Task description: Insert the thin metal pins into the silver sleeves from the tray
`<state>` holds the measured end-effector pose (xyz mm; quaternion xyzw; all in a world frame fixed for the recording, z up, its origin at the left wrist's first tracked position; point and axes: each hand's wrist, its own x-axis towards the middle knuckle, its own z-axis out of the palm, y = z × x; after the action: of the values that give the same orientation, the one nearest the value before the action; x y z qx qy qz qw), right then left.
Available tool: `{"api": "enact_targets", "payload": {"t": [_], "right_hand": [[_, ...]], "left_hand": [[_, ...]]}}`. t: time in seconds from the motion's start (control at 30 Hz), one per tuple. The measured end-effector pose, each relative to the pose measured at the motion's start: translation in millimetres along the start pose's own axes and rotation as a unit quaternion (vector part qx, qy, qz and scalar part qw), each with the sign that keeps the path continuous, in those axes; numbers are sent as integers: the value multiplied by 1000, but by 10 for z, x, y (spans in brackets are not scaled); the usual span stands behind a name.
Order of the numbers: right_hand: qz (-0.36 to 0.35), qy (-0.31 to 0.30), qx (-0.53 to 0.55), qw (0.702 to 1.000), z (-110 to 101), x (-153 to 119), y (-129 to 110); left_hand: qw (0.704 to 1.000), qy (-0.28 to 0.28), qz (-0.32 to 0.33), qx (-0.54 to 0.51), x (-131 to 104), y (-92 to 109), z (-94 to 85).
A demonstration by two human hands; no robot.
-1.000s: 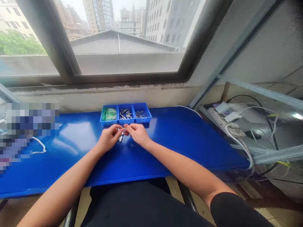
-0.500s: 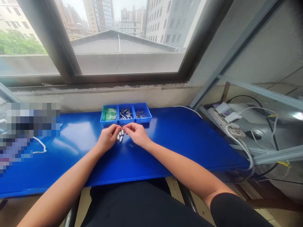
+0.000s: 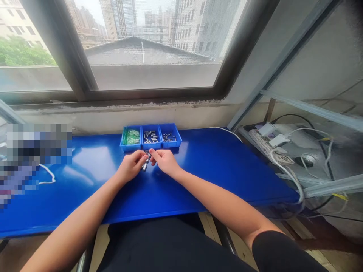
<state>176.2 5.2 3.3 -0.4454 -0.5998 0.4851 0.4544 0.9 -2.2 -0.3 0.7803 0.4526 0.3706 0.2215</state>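
Observation:
My left hand [image 3: 131, 166] and my right hand [image 3: 166, 161] meet over the blue table, just in front of three blue bins. The fingers of both are pinched around something small and dark between them, too small to make out. Below the fingertips several silvery metal cylinders [image 3: 145, 166] lie on the table, partly hidden by my left hand. The left bin [image 3: 121, 146] holds a green bag [image 3: 131, 136], the middle bin [image 3: 151, 145] short metal cylinders, and the right bin [image 3: 171, 144] thin dark pins or screws.
The blue table [image 3: 227, 166] runs below a window. At its right are a power strip [image 3: 272, 145] with white plugs and cables on a metal shelf. A white cable [image 3: 50, 173] and a pixelated area are at the left.
My right thumb and fingers have shifted slightly up and around the small part. My left fingers have moved a little, covering more of the cylinders below.

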Motion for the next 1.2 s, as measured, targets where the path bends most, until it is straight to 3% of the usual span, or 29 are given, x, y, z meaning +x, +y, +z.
{"api": "enact_targets", "payload": {"t": [0.57, 0.77, 1.2], "right_hand": [[8, -4, 47, 999, 21, 31, 49], [18, 33, 62, 997, 15, 41, -11], [28, 81, 99, 991, -22, 72, -10]], "left_hand": [[1000, 1, -15, 26, 8, 46, -25], [998, 33, -30, 46, 10, 30, -28], [997, 39, -23, 63, 13, 43, -29]]}}
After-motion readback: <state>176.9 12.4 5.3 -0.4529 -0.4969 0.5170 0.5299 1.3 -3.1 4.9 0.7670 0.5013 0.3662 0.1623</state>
